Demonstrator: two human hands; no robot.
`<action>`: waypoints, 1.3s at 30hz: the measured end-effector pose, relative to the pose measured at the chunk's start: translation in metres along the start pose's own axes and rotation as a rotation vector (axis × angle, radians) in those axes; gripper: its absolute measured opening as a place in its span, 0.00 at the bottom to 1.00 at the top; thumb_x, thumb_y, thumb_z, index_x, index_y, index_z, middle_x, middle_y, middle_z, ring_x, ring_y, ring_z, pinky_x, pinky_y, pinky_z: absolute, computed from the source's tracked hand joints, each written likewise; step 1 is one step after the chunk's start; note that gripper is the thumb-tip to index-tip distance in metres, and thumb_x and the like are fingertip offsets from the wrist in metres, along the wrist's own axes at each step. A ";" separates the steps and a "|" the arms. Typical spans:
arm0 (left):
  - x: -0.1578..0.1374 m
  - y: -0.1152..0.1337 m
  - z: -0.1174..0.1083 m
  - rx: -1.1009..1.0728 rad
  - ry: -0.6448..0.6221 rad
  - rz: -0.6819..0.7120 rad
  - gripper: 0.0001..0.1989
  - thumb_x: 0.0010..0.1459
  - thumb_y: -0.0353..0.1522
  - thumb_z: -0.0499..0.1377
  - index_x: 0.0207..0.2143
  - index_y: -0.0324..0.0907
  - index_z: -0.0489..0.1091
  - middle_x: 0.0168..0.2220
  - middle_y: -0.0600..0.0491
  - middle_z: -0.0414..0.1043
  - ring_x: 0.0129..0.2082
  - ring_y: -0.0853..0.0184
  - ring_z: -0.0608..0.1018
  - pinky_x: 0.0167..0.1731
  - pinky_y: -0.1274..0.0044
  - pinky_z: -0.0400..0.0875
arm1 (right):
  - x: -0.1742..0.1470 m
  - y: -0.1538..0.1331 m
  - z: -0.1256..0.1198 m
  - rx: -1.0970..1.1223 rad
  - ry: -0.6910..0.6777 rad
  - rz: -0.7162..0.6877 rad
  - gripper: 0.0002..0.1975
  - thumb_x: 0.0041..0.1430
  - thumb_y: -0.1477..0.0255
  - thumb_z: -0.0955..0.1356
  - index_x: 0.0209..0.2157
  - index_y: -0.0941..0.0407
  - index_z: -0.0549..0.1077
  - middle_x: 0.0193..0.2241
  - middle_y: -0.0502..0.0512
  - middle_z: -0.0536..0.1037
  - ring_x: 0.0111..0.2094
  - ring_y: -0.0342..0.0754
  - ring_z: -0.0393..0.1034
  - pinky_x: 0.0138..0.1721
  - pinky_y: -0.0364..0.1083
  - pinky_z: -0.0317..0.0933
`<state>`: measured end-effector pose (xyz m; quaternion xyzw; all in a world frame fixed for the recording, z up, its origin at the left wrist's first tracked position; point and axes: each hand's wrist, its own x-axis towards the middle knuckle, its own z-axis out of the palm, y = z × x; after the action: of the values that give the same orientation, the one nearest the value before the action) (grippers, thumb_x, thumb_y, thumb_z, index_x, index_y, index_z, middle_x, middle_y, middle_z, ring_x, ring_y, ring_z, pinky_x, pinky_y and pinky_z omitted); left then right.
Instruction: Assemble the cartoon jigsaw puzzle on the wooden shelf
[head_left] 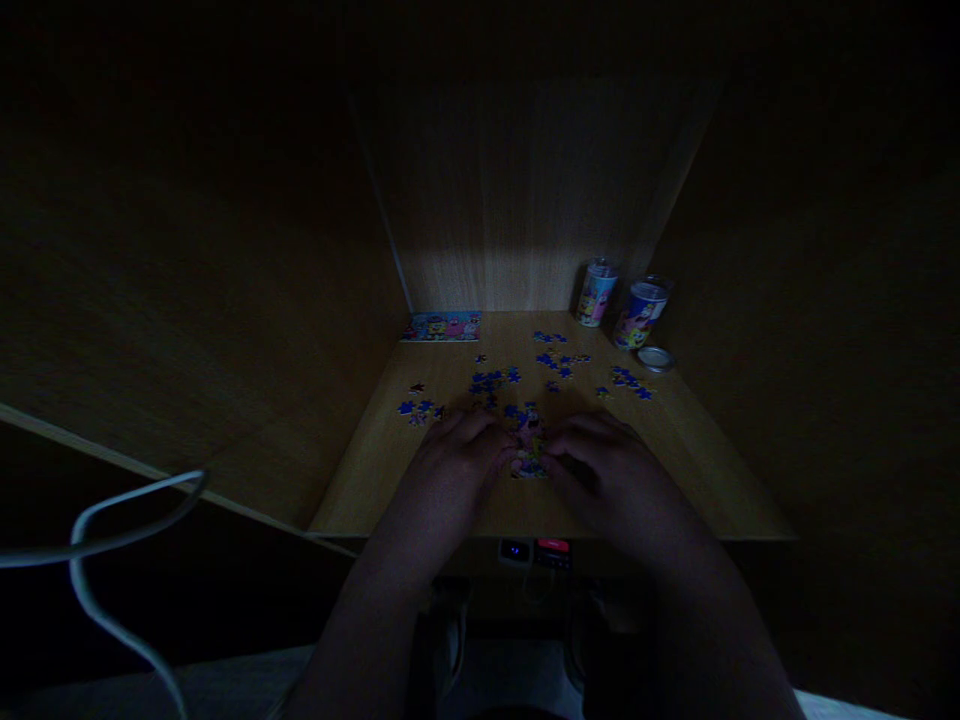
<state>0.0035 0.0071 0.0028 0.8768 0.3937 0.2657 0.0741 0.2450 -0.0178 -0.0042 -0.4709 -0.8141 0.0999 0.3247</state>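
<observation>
Lying between left hand (pixel 466 445) and right hand (pixel 600 452), puzzle section (pixel 530 442), each grip's closure unclear (dim light)

L forearm (pixel 386 585) & R forearm (pixel 705 575), both bare, are slanting up fr. btm of view, converging twd ctr | L hand (pixel 461 450): back is facing up, fingers are bending inward | R hand (pixel 604 455): fingers are arching over, tips pointing L | hands are facing ea. other, slightly apart; exact grip too dim
</observation>
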 end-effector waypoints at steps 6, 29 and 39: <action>-0.004 -0.005 -0.001 0.148 0.151 -0.097 0.05 0.77 0.30 0.58 0.46 0.42 0.75 0.45 0.48 0.80 0.46 0.57 0.81 0.51 0.62 0.77 | -0.001 0.001 0.000 0.012 -0.002 -0.001 0.05 0.72 0.75 0.71 0.40 0.50 0.80 0.45 0.53 0.85 0.48 0.53 0.78 0.52 0.56 0.70; -0.017 0.012 -0.021 0.111 -0.134 0.017 0.06 0.73 0.26 0.63 0.42 0.44 0.79 0.40 0.52 0.81 0.40 0.59 0.82 0.46 0.65 0.76 | 0.005 -0.012 0.016 0.068 -0.038 -0.146 0.20 0.75 0.75 0.70 0.61 0.42 0.82 0.57 0.51 0.86 0.63 0.54 0.78 0.70 0.65 0.70; -0.016 0.013 -0.017 0.103 -0.118 -0.059 0.08 0.73 0.26 0.62 0.40 0.44 0.80 0.39 0.50 0.80 0.41 0.59 0.82 0.47 0.64 0.78 | 0.005 -0.011 0.018 0.064 -0.011 -0.135 0.17 0.76 0.74 0.70 0.59 0.42 0.83 0.55 0.52 0.87 0.60 0.54 0.81 0.66 0.64 0.72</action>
<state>-0.0062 -0.0151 0.0152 0.8816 0.4275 0.1908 0.0598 0.2242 -0.0172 -0.0103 -0.4037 -0.8421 0.1064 0.3413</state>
